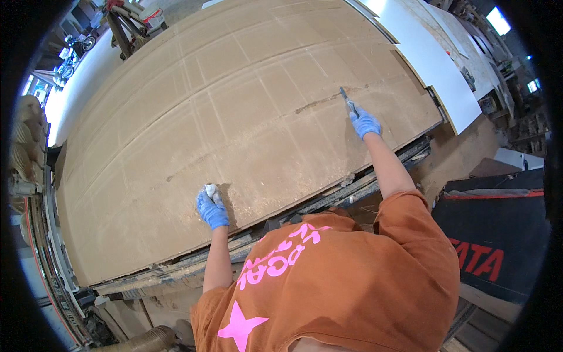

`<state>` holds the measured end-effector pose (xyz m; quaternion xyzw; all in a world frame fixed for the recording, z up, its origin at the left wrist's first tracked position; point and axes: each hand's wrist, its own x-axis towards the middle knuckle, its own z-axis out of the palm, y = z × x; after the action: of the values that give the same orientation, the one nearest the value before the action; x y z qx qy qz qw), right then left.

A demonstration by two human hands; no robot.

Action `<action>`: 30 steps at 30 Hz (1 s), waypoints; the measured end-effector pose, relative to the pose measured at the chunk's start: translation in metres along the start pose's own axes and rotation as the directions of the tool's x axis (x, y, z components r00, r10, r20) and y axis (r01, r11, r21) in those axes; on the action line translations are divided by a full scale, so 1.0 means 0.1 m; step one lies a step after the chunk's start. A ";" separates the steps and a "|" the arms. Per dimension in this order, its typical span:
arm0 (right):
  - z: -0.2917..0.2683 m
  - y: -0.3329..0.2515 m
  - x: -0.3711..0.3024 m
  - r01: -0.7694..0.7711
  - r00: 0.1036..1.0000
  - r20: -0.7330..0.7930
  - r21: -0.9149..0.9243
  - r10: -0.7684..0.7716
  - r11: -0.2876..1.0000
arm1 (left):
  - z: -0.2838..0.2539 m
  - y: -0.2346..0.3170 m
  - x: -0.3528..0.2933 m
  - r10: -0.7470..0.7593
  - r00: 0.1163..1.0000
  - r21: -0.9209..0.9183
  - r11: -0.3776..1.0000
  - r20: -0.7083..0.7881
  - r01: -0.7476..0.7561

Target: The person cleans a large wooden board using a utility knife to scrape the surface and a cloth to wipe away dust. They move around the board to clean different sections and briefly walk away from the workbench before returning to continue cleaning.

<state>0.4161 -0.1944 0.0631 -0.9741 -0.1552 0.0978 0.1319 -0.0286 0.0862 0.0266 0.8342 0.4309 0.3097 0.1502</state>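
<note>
A large brown board (234, 117) fills the middle of the view, marked with pale straight lines and dusted with sawdust. My right hand (366, 124), in a blue glove, is closed round a slim grey hand tool (350, 103). The tool's tip reaches the board beside a dark, rough streak (319, 105); its exact kind is too small to make out. Nearer to me on the left, my left hand (212, 209), also blue-gloved, is closed on a small white object (211, 190), whose kind I cannot tell. Wood crumbs lie around that hand.
White panels (431, 53) lie beyond the board's right edge. A machine rail (346, 190) runs along the near edge, and a ribbed hose (141, 340) lies at lower left. A black case with red marks (498, 234) stands at right. Motorcycles (73, 56) stand far left.
</note>
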 end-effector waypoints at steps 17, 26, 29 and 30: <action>-0.12 0.16 0.24 -0.061 0.998 0.015 0.039 0.061 0.997 | 0.02 0.01 -0.04 -0.027 1.000 -0.066 0.997 -0.004 0.027; -0.01 0.21 0.28 -0.060 0.998 -0.022 0.091 0.062 0.994 | 0.02 0.00 -0.07 -0.045 0.998 -0.086 0.995 0.033 0.048; -0.12 0.18 0.32 -0.090 0.991 0.093 -0.032 0.093 0.995 | 0.04 0.00 -0.05 0.015 1.000 -0.039 0.999 -0.003 -0.015; -0.09 0.12 0.23 -0.060 0.994 0.084 -0.048 0.064 0.997 | 0.06 -0.06 -0.05 0.000 1.000 -0.059 0.998 -0.010 0.000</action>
<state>0.4427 -0.2001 0.0647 -0.9762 -0.1325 0.1399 0.0999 -0.0308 0.0856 0.0164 0.8277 0.4223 0.3268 0.1727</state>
